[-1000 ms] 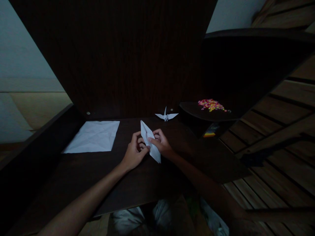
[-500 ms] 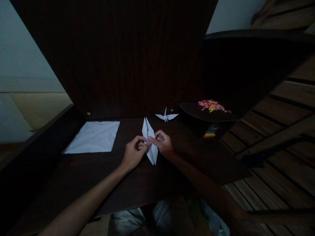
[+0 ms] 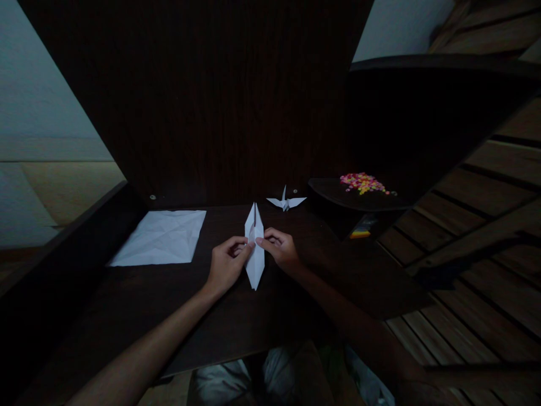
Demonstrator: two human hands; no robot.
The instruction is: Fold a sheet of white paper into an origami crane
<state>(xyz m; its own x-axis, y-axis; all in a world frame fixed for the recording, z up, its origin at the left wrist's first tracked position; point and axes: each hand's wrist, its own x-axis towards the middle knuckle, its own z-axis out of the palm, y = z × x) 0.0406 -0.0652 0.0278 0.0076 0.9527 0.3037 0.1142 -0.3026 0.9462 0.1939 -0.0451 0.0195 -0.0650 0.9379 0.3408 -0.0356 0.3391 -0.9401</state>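
the left hand (image 3: 226, 264) and the right hand (image 3: 283, 252) are each clamped on one side of a slim folded paper (image 3: 255, 266) over the counter (image 3: 203, 338), its split tip pointing away. to the left lies a creased white sheet (image 3: 161, 238); farther back, a paper crane (image 3: 285, 203) sits by the back panel (image 3: 220, 113).
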